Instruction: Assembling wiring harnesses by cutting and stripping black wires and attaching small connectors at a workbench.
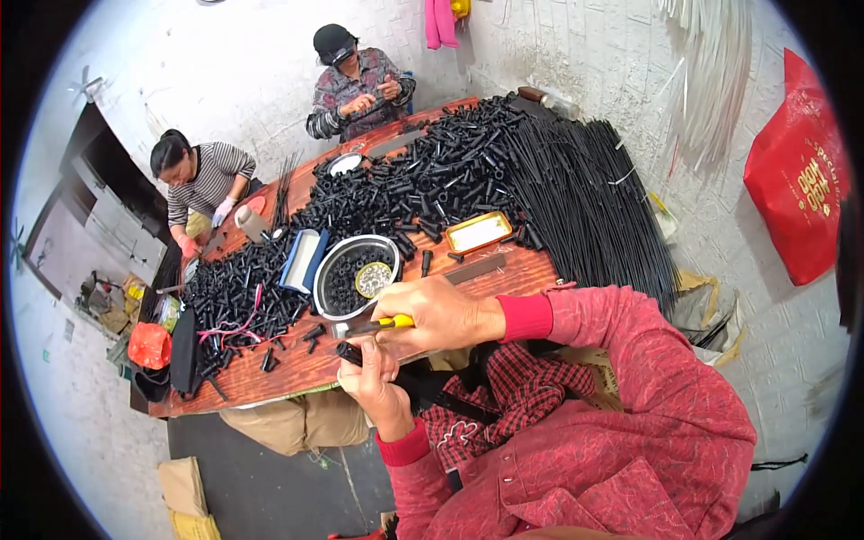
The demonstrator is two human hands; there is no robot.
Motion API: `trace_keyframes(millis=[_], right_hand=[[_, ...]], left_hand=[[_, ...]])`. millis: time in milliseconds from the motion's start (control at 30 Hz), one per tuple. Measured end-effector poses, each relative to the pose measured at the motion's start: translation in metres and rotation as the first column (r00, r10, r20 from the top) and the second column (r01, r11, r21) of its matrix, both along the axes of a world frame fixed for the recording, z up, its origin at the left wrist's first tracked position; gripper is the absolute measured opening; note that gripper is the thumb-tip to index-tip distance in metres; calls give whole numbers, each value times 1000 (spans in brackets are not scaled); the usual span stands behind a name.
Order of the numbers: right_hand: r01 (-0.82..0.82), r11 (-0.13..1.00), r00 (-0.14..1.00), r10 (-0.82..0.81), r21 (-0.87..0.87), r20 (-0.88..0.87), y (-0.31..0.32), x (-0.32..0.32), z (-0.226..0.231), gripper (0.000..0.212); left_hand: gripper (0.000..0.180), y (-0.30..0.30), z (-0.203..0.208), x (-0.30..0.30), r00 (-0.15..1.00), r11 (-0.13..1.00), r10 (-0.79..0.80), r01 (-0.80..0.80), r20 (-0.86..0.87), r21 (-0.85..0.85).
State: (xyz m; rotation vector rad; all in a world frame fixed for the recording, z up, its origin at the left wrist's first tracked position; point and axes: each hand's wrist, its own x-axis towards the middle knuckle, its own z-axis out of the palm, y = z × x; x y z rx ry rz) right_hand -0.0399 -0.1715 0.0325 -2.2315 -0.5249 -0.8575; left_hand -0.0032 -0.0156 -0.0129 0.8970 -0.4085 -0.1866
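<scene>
My right hand is closed round a tool with a yellow-and-black handle and a silvery metal end; I cannot make out its exact kind. Just below it, my left hand grips a short black tubular piece, its end sticking out past the thumb. The metal end of the tool is close above this piece; whether they touch is unclear. Both hands are in front of the table's near edge. Past them stands a white-rimmed round basin of small black parts, with a patterned round tin in it.
Heaped black tubular pieces cover much of the reddish table. Long thin black rods lie bundled at right. Nearby are a yellow-rimmed tray, a flat metal bar and a blue-and-white box. Two people work across the table.
</scene>
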Motion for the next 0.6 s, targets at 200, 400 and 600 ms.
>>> trace_keyframes(millis=[200,400,600], right_hand=[[17,995,999,-12,-101,50,3,-13,7,24],[-28,991,997,37,-129,71,0,-6,5,27],[-63,975,993,83,215,-86,2,-3,5,16]], left_hand=[[17,3,-6,-4,1000,1000,-4,4,16,-7],[17,0,-9,-3,997,997,71,-70,-20,32],[15,-10,0,-11,999,998,36,-35,27,-48]])
